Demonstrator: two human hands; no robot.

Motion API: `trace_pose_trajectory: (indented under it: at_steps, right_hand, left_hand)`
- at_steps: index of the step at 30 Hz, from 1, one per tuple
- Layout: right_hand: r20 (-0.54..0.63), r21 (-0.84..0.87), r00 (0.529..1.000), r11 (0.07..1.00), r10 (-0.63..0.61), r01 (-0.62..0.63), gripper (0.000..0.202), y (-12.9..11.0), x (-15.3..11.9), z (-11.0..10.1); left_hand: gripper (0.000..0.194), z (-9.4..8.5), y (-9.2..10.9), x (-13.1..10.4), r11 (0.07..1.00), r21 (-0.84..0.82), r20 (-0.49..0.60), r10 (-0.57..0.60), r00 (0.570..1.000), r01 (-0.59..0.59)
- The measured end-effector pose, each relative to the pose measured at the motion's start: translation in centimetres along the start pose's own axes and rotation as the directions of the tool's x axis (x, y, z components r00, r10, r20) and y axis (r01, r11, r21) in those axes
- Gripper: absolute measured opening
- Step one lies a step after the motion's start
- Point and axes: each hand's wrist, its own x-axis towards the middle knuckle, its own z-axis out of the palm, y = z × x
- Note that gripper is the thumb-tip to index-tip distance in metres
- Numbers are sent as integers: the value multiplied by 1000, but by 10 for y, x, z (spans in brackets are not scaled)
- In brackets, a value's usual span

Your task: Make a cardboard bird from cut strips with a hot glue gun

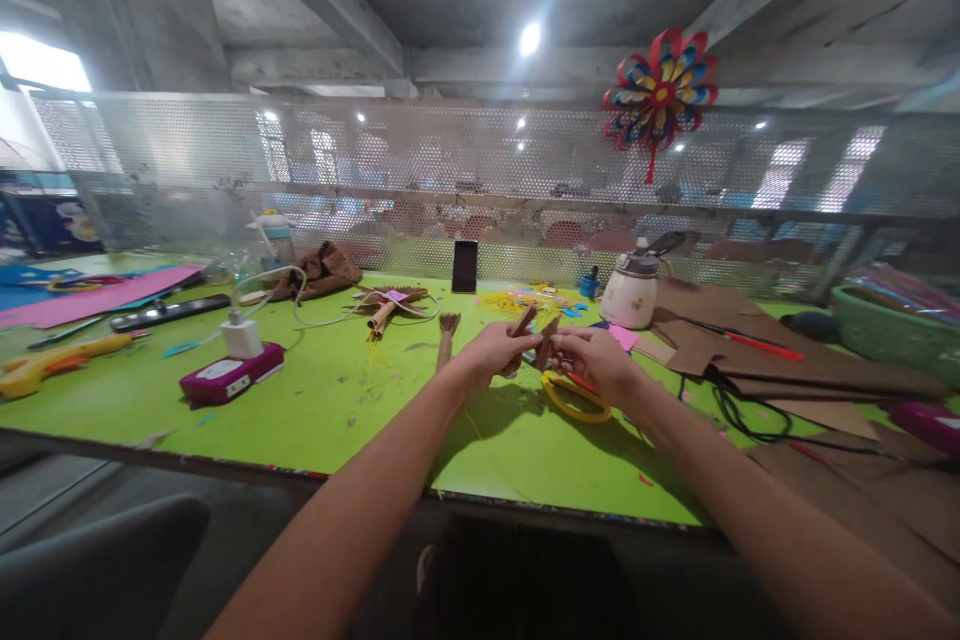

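Now | left hand [491,352]: grip closed on a brown paper strip [524,319], just right of frame centre | right hand [598,358]: grip pinching a second brown paper piece [547,345], beside the first | yellow-handled scissors [579,414]: below right hand, on green worktop [322,420] | smartphone [464,267]: upright, mid-frame, beyond hands

The strips [547,344] at four o'clock are brown, the tabletop [315,430] lime green. The flower ornament [661,94] at two o'clock mixes red, blue and yellow.
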Motion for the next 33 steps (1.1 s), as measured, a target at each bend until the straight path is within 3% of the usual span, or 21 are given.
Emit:
trace_pose_trajectory:
  at_steps: [7,20,33]
  right_hand:
    - [-8,-14,1000,1000,-27,27,18,-2,1,-2]
    - [22,-79,999,996,-41,42,20,-2,-2,1]
    - [29,-120,998,991,-52,55,20,-1,0,0]
  left_hand:
    - [24,-1,-3,4,996,-88,12,17,1000,-16]
    - [24,0,-3,4,997,73,-45,15,999,-11]
    - [25,1,-2,3,993,117,-17,-5,1000,7]
